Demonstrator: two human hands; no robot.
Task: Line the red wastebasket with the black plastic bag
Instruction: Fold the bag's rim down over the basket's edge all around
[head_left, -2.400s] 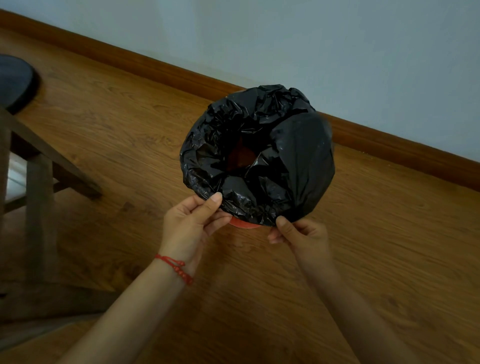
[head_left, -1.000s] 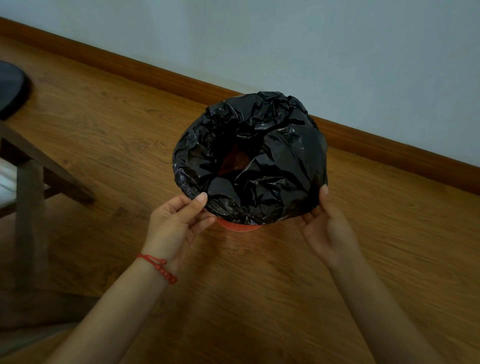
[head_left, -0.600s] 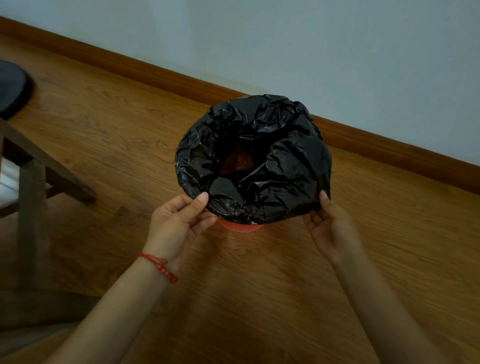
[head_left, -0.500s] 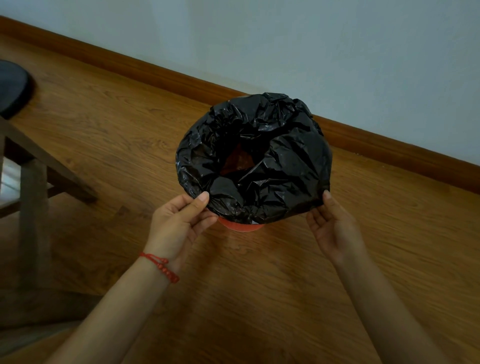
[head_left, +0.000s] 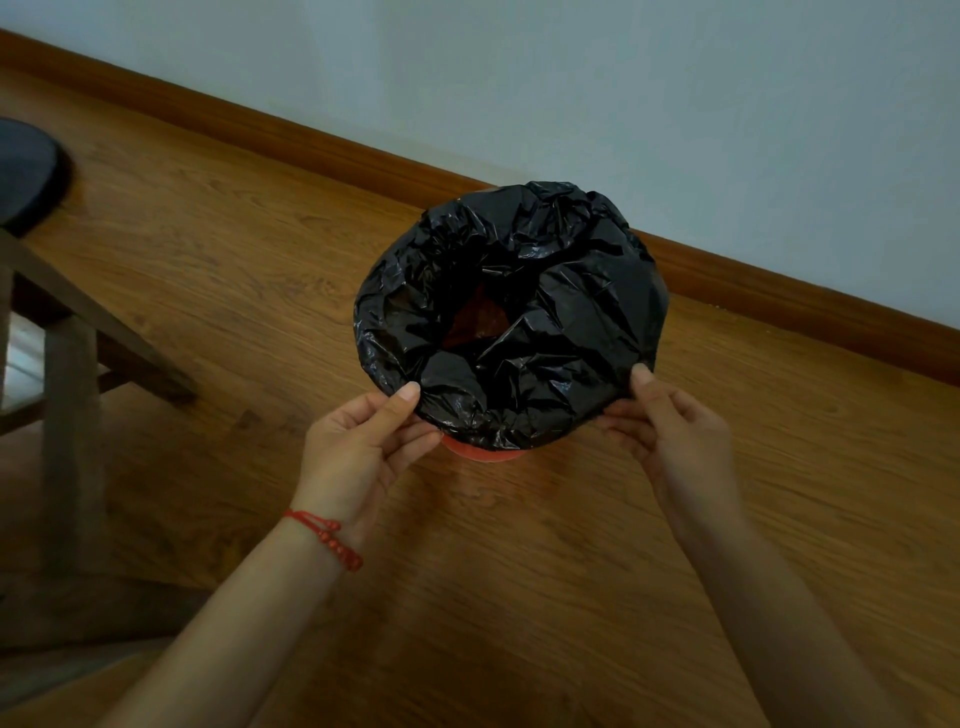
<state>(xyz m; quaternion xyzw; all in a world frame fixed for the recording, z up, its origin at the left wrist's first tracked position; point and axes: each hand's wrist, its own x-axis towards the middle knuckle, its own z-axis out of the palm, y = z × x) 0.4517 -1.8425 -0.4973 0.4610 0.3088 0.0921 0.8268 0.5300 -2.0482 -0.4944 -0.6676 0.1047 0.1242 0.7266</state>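
1. Now the right hand has slid round to the side, pinching the black plastic bag over the rim between both hands.
2. The left hand keeps its pinch.
3. The red wastebasket looks nearly lined.

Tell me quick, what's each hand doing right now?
Left hand: pinching the black plastic bag at its near edge.
Right hand: pinching the bag's near-right edge.
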